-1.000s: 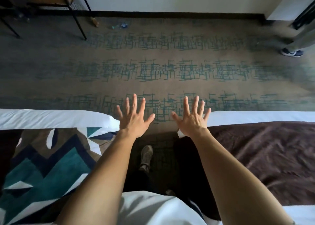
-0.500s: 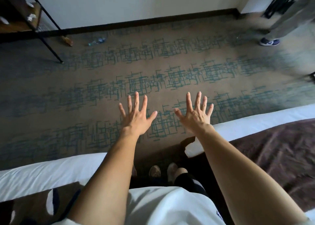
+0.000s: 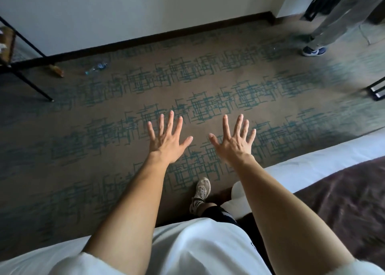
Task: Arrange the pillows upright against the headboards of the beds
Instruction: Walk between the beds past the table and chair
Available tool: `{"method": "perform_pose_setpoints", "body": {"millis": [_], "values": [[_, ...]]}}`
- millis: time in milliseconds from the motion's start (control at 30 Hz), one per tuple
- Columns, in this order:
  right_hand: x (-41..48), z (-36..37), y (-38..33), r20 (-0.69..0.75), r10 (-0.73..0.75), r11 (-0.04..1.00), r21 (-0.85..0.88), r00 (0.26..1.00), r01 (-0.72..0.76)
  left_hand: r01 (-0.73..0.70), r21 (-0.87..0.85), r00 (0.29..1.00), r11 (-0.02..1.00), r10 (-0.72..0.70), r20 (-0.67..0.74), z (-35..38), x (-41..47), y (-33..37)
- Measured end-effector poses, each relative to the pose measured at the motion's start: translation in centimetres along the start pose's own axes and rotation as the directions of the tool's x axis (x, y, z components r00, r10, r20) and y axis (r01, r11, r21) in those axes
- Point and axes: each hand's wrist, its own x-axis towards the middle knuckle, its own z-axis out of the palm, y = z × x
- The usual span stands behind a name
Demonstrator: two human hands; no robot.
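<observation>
My left hand (image 3: pixel 166 138) and my right hand (image 3: pixel 234 142) are stretched out in front of me over the carpet, palms down, fingers spread, holding nothing. The foot end of a bed (image 3: pixel 325 164) with a white sheet and a dark brown runner (image 3: pixel 350 201) lies at the right, just beside my right forearm. A strip of white bedding (image 3: pixel 31 261) of the other bed shows at the bottom left. No pillow and no headboard is in view.
Patterned brown and teal carpet (image 3: pixel 104 149) fills the middle. A black-legged table (image 3: pixel 31 87) stands at the far left by the wall, with a plastic bottle (image 3: pixel 96 67) on the floor near it. Another person's leg and blue shoe (image 3: pixel 313 50) are at the upper right.
The view has swung right and forward: the patterned bed on the left has dropped almost out of sight, and more carpet shows. Both hands stay spread and empty.
</observation>
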Motion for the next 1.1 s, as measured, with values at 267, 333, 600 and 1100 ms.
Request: {"method": "perform_pose_setpoints", "body": {"millis": [267, 333, 600, 1100], "values": [[7.9, -4.0, 4.1, -0.022, 0.053, 0.997, 0.055, 0.998, -0.052, -0.112, 0.000, 0.994, 0.994, 0.112, 0.004, -4.0, 10.0, 7.3], [9.1, -4.7, 5.2, -0.032, 0.072, 0.995, 0.074, 0.997, -0.070, -0.152, 0.009, 0.988, 0.988, 0.152, 0.002, -4.4, 12.0, 8.9], [14.3, -6.3, 11.0, -0.026, 0.270, 0.948, 0.185, 0.963, -0.261, -0.366, 0.064, 0.930, 0.928, 0.362, 0.068, -6.1, 21.1, 16.1], [25.5, -12.8, 22.4, 0.029, 0.703, 0.647, 0.387, 0.710, -0.657, -0.711, 0.184, 0.703, 0.679, 0.671, 0.236, -12.6, 40.1, 33.6]]}}
